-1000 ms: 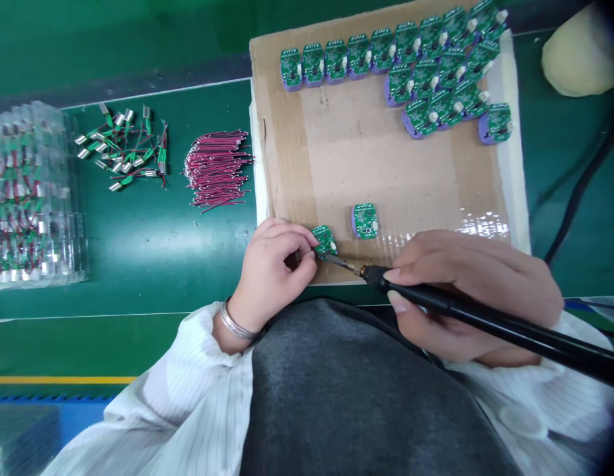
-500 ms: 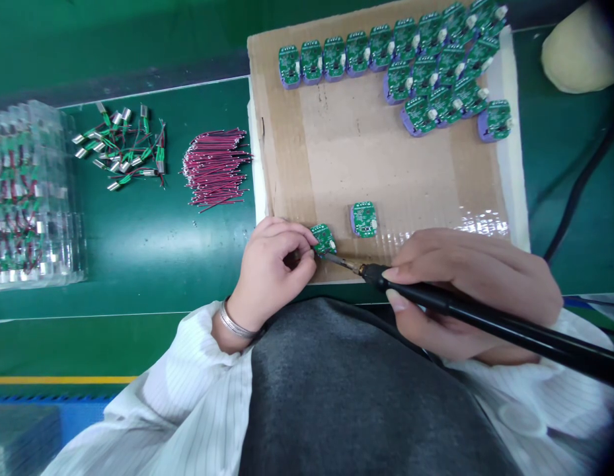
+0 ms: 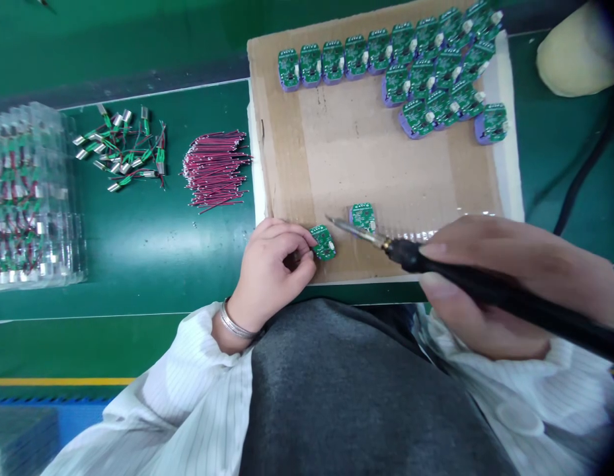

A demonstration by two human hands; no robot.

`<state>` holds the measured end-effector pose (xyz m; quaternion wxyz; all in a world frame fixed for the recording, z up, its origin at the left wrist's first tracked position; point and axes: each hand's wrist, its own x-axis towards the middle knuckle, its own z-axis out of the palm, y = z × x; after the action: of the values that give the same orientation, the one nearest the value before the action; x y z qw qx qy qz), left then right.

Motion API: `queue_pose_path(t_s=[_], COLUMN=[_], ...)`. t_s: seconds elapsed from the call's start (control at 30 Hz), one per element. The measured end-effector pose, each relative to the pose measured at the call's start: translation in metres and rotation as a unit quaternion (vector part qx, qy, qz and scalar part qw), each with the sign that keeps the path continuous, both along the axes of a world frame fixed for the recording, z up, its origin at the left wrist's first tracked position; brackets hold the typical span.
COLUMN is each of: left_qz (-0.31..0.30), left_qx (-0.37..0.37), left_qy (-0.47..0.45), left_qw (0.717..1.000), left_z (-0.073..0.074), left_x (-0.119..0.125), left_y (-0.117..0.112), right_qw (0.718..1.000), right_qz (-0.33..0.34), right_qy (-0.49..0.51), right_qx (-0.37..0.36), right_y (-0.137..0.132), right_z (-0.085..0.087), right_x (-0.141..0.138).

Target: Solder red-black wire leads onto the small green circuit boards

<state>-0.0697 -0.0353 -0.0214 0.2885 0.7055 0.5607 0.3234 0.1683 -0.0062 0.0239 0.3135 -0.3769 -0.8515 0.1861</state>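
Green circuit board (image 3: 324, 242) was pinched at the near edge of a cardboard sheet (image 3: 366, 152) by the left hand (image 3: 271, 258), its thumb and curled fingers (image 3: 299, 243) closed narrowly on the board's side. A soldering iron (image 3: 465, 287) was gripped like a pen in the right hand (image 3: 505, 284), with the fingers closed around its black handle. Its thin metal tip (image 3: 349, 227) was held just above and beside the pinched board, and no contact between them was seen. A second board (image 3: 362, 216) was lying near the same edge, between the tip and the sheet's middle. Seventeen more boards, as far as could be counted, were ranked in rows toward the sheet's far right corner, each on a purple base (image 3: 485, 125).

Left of the sheet, on the green desk (image 3: 202, 264), a loose bundle of red-and-black wires (image 3: 215, 172) was laid out. Beyond it was a heap of small metal-cased parts with green and dark leads (image 3: 121, 149), too tangled to be counted. A stack of clear plastic trays (image 3: 32, 192) filled with similar wired parts was placed at the desk's left edge. One metal bangle (image 3: 234, 326) was worn on the left wrist, and white striped sleeves (image 3: 188, 370) covered both forearms.
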Motion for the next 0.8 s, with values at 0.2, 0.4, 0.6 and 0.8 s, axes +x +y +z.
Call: queue_pose_path(t_s=[0.2,0.4,0.6,0.8], left_qz=[-0.003,0.004,0.007,0.004], left_qx=[0.010,0.028,0.031,0.036], left_qy=[0.000,0.020,0.037,0.034], left_qw=[1.000,0.999,0.999,0.999], left_z=[0.000,-0.001,-0.001,-0.002], left_x=[0.000,0.000,0.000,-0.001], left_y=[-0.001,-0.004,-0.006,-0.006], right_qw=[0.998,0.991,0.988,0.988], right_qz=[-0.012,0.090,0.104,0.103], right_qy=[-0.030,-0.103,-0.111,-0.113], right_qx=[0.046,-0.001,0.000,-0.003], right_y=[0.006,0.012,0.016,0.017], right_z=[-0.030,-0.040,-0.044,-0.046], right_x=[-0.022,-0.039,-0.040,-0.039])
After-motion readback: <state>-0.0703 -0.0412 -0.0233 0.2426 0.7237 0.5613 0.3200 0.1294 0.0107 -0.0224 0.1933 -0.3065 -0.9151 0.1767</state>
